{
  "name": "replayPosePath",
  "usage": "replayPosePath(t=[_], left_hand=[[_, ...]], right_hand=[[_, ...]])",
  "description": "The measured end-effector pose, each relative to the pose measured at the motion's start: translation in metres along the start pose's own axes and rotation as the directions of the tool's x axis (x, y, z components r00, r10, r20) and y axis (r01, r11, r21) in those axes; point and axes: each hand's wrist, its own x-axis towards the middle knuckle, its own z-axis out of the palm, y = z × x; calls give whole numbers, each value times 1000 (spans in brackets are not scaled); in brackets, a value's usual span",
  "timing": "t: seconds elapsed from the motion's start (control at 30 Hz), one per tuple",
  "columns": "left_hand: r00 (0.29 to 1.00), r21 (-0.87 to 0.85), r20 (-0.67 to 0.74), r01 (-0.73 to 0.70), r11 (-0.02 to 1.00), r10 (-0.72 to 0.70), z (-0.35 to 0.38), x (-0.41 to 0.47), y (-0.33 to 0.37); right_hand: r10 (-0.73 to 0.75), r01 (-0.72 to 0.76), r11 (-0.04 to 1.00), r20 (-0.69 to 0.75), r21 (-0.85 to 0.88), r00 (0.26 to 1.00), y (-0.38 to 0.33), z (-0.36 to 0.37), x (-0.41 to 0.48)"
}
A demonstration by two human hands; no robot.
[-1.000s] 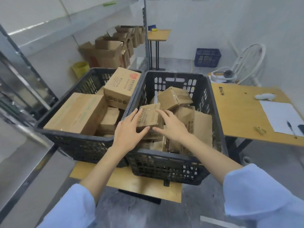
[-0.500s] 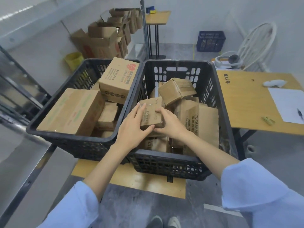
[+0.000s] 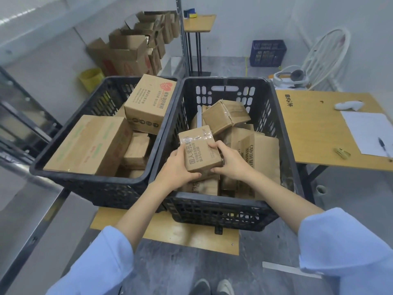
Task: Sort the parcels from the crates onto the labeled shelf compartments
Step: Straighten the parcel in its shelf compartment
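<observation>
From the head view we count two black crates side by side: the left crate [image 3: 89,177] and the right crate [image 3: 223,211]. The left one holds two large boxes, a long box [image 3: 89,143] at the near side and a red-logo box [image 3: 148,103] leaning on the far rim, with smaller ones beneath that we cannot count. The right one holds a taped parcel [image 3: 226,116] at the back, a tall carton [image 3: 262,154] at the right, and more underneath.

We see two hands, both closed around one small parcel [image 3: 200,152]. It sits just above the heap in the right crate, tilted toward us. The left hand [image 3: 176,169] grips its left side with the thumb under the near edge. The right hand [image 3: 231,160] grips its right side, fingers curled over the top corner. Both forearms reach over the crate's near rim, in pale blue sleeves.

The crates rest on a low wooden board [image 3: 170,231] over a grey floor. A wooden table [image 3: 314,133] at the right carries one paper sheet [image 3: 368,133] and one pen [image 3: 383,146]. Open cartons [image 3: 127,54] line the far wall, one blue crate [image 3: 268,53] sits farther back, and a metal shelf frame [image 3: 23,124] runs along the left.
</observation>
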Motion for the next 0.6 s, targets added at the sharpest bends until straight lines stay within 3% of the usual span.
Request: replayPosePath(t=[0.23, 0.6], left_hand=[[999, -149, -51, 2, 989, -10, -3, 3, -2], [925, -219, -366, -196, 956, 106, -29, -17, 20]], right_hand=[[-23, 23, 998, 4, 63, 1000, -2, -1, -1], [-103, 130, 962, -119, 240, 988, -40, -30, -9]])
